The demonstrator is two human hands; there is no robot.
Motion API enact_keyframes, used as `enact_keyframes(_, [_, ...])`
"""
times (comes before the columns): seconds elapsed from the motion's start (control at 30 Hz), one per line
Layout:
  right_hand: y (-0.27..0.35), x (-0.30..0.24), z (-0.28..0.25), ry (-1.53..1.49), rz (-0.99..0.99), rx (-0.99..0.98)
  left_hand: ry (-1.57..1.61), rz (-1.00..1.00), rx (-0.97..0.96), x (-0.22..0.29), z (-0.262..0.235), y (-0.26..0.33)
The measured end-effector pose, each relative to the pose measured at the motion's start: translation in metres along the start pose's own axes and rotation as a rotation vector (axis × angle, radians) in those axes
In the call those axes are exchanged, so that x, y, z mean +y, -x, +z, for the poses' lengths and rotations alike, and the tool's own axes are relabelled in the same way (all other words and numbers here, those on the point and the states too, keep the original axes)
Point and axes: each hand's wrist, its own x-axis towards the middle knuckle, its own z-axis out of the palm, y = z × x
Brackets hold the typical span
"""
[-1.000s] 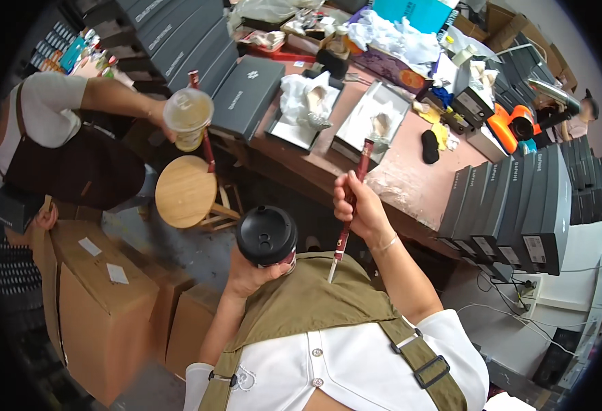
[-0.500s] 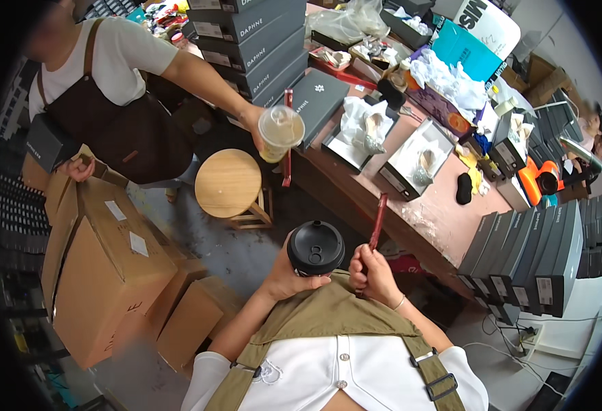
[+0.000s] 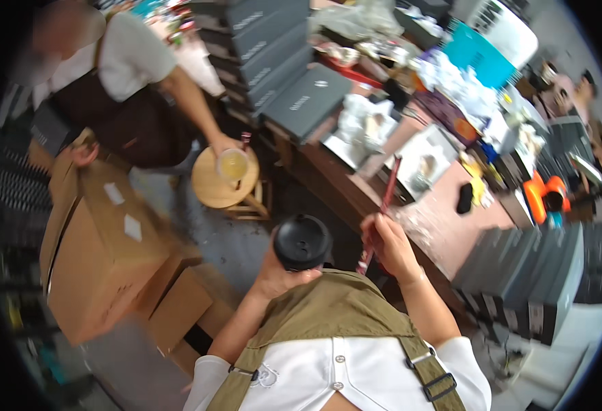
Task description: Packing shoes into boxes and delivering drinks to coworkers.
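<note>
My left hand (image 3: 273, 275) is wrapped round a cup (image 3: 302, 242) with a black lid, held upright in front of my olive apron. My right hand (image 3: 392, 248) is closed on a slim red straw in a wrapper (image 3: 390, 183), which slants upward past the table's edge. Its lower end shows beneath my fingers. Across from me, a co-worker's hand grips a clear cup (image 3: 234, 166) of pale yellow drink at the round wooden stool (image 3: 208, 179). Another red straw (image 3: 245, 140) is by that hand. Whether that cup rests on the stool, I cannot tell.
Open shoe boxes (image 3: 420, 161) with shoes and tissue paper lie on the pink-topped table (image 3: 444, 226). Grey shoe boxes (image 3: 273, 55) are stacked at the back and more (image 3: 520, 274) stand at right. Large cardboard cartons (image 3: 102, 267) fill the left. The co-worker stands behind them.
The co-worker's clear cup has moved down and left to the stool. My right hand has risen slightly with the straw, and my cup has shifted a little left. My view is blurred by motion.
</note>
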Motion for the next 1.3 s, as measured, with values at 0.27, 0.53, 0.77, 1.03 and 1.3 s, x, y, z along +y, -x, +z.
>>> enact_keyframes(0.27, [0.023,0.049,0.013,0.188,0.261,-0.225,-0.112,0.063,0.096,0.004,-0.012,0.022])
enact_keyframes(0.53, [0.001,0.031,0.049,0.234,0.157,-0.214,-0.175,0.012,0.000,0.008,-0.052,0.006])
enact_keyframes(0.77, [-0.030,0.000,0.084,0.559,0.095,-0.276,0.035,0.025,-0.381,0.048,-0.069,-0.023])
enact_keyframes(1.03, [-0.012,0.027,0.111,0.695,0.007,-0.335,0.033,-0.144,-0.695,0.041,-0.109,-0.040])
enact_keyframes(1.3, [0.016,0.045,0.123,0.800,-0.154,0.024,-0.001,-0.130,-0.646,0.043,-0.113,-0.048])
